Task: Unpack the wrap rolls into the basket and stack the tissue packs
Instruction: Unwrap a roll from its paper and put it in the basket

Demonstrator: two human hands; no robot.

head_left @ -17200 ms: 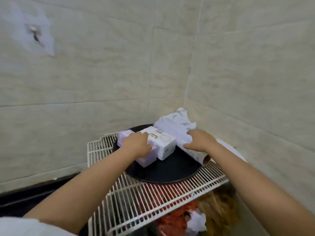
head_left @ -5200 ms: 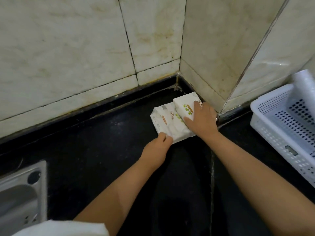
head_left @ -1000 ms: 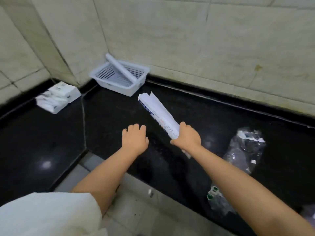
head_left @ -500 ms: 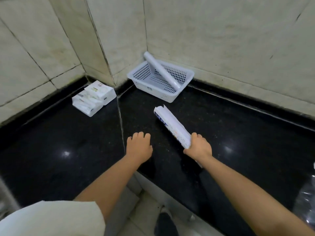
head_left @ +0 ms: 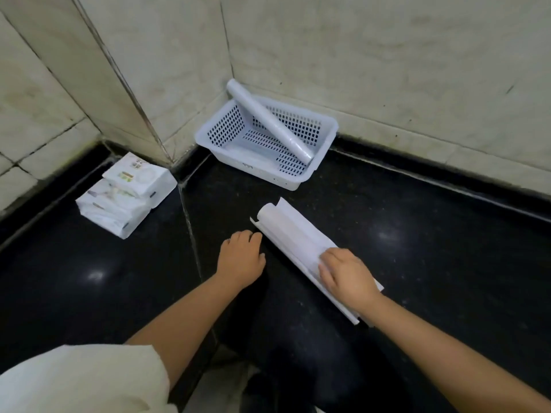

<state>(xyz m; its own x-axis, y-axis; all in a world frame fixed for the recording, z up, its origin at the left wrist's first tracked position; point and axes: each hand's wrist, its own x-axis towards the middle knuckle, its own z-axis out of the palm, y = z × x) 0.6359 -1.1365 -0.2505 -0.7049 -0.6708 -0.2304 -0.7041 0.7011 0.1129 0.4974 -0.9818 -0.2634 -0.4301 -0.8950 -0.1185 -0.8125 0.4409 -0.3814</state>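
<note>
A white wrap roll [head_left: 293,234] lies on the black counter inside its opened paper wrapper. My right hand [head_left: 347,275] rests on the roll's near half, fingers curled over it. My left hand [head_left: 241,257] lies palm down on the counter just left of the roll, holding nothing. A white perforated basket [head_left: 262,168] stands in the wall corner with one wrap roll [head_left: 268,120] leaning across it. Tissue packs [head_left: 125,195] sit stacked at the left by the wall.
The black counter [head_left: 417,248] runs along tiled walls in an L shape, with a seam [head_left: 187,216] between its two slabs. Its front edge drops to the floor near my body. My white sleeve [head_left: 83,380] fills the bottom left.
The roll went from held tilted above the counter to lying flat with its wrapper open. My right hand now presses on top of it. The view shifted left and closer.
</note>
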